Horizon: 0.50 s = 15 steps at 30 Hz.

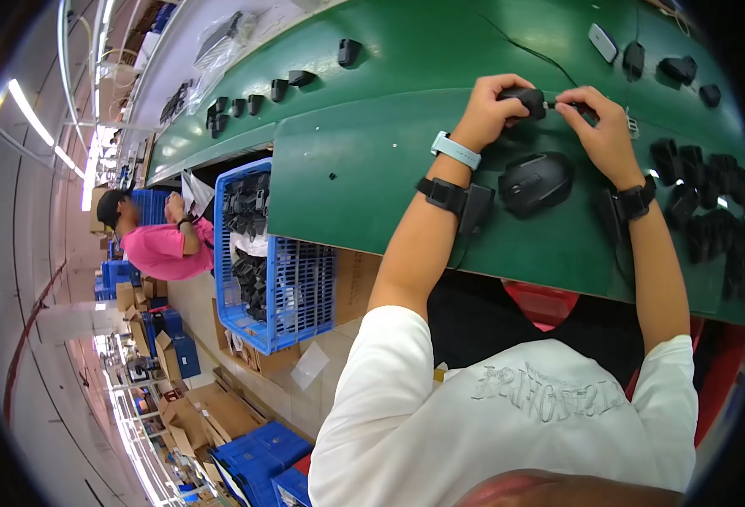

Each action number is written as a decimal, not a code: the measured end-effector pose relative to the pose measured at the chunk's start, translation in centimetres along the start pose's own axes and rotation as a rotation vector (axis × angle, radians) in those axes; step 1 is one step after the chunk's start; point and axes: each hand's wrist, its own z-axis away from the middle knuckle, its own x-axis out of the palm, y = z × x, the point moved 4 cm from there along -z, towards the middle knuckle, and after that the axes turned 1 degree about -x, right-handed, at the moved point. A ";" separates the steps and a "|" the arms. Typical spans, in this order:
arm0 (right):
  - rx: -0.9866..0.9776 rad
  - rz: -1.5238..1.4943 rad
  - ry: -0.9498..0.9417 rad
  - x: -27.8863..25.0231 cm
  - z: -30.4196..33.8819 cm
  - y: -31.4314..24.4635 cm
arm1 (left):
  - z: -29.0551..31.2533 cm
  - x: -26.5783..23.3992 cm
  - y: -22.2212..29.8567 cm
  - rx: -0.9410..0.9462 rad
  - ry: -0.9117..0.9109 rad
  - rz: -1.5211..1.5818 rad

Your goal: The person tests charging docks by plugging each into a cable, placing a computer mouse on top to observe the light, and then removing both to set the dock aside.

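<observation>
My left hand [492, 110] is closed round a small black rounded device [531, 100] above the green table. My right hand [596, 127] pinches the dark end of a cable, its plug [550, 105] right at the device's side. Whether the plug is fully in cannot be told. The thin black cable [531, 52] runs from near my right hand toward the far edge. Close in front of my hands, between my forearms, lies a larger black computer mouse [535, 182].
Several black devices [700, 190] crowd the table's right side, with more [280, 89] at the far left. A pale device [602, 42] lies at the far right. Left of the green table [339, 169] stands a blue crate [301, 287] of black parts. A person in pink [165, 249] is further left.
</observation>
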 end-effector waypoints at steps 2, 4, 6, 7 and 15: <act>0.007 0.004 0.027 -0.4 0.1 0.3 | -0.3 0.9 0.0 -0.017 -0.025 0.034; -0.088 -0.002 0.037 0.9 -0.6 -0.1 | 0.6 -0.5 0.6 -0.024 0.001 0.020; -0.117 -0.074 0.049 1.7 -0.8 -0.7 | 1.0 -1.8 0.1 -0.009 -0.025 0.070; -0.111 -0.056 0.060 1.5 -0.5 -0.8 | 1.0 -1.8 -0.2 -0.019 -0.033 0.066; -0.124 0.028 0.068 0.3 0.2 -0.4 | 0.3 -0.1 -0.4 0.011 0.019 -0.001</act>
